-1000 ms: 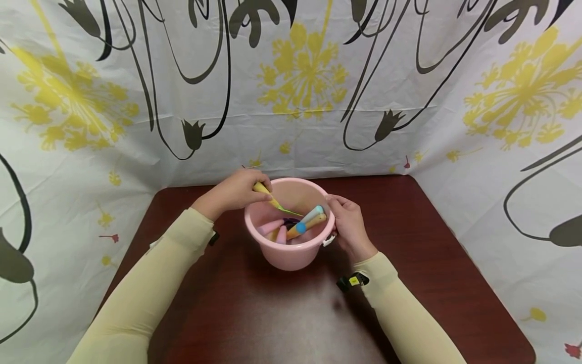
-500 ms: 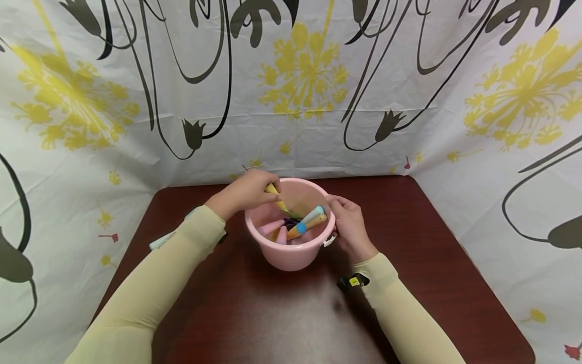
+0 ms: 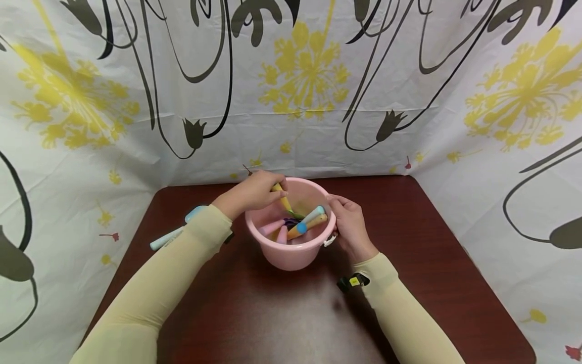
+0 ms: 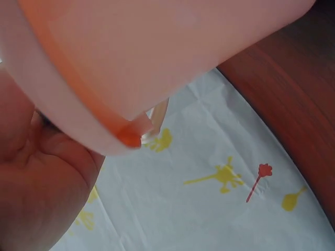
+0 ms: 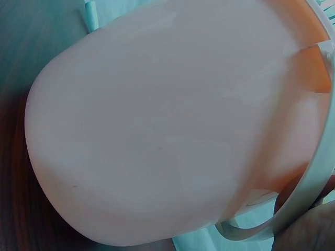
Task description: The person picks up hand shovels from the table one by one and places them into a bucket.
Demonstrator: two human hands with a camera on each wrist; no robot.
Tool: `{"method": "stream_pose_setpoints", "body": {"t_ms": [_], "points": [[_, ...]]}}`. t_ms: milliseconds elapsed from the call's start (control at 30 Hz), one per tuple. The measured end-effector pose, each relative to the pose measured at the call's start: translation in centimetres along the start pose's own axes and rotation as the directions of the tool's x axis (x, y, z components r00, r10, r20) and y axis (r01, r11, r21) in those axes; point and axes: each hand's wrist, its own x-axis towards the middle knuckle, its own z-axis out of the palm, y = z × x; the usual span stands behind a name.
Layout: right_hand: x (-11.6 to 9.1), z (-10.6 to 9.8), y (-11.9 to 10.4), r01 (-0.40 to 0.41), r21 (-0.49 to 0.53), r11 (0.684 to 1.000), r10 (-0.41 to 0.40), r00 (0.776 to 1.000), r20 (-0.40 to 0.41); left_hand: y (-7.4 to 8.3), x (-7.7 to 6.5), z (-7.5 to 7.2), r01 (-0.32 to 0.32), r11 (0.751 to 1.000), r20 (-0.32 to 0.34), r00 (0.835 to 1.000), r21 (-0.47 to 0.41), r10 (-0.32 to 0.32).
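In the head view a pink bucket [image 3: 291,259] stands upright on the table. My left hand [image 3: 254,193] reaches over its left rim and grips the yellow handle [image 3: 285,203] of a tool whose thin green end points down into the bucket. Inside lie several tools, with pink [image 3: 273,227], light blue [image 3: 313,214] and orange, blue-tipped [image 3: 297,230] handles, and something dark purple [image 3: 292,222]. My right hand [image 3: 349,222] holds the bucket's right rim. The bucket wall hides most of the left wrist view and the right wrist view.
A light blue tool [image 3: 165,238] lies on the dark red table [image 3: 291,313] at the left, partly behind my left sleeve. A white carrying handle [image 5: 314,178] hangs along the bucket's rim. Flower-printed cloth [image 3: 291,146] surrounds the table's back and sides.
My left hand has moved right and slightly down, lowering the yellow-handled tool further into the bucket. More of the light blue tool shows beside my sleeve. The right hand has stayed put.
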Motion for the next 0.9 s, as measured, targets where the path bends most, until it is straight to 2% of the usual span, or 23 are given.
{"method": "stream_pose_setpoints", "body": {"t_ms": [267,467,733,900], "points": [[0.1,0.0,0.2,-0.007,-0.017,1.000,0.007,1.000,-0.006,0.0,0.3,0.3,0.007,1.000,-0.002,1.000,0.026,-0.007],[0.2,0.0,0.2,-0.009,-0.021,1.000,0.009,1.000,-0.007,-0.2,0.5,0.6,0.006,0.996,-0.016,1.000,0.083,-0.005],[0.0,0.0,0.0,-0.008,-0.013,1.000,0.008,1.000,-0.005,-0.7,0.5,1.1,-0.025,0.984,-0.023,0.999,0.175,0.030],[0.1,-0.1,0.0,-0.009,-0.015,1.000,0.009,1.000,-0.004,-0.9,0.2,1.2,-0.037,0.986,-0.050,0.998,0.161,0.046]]}}
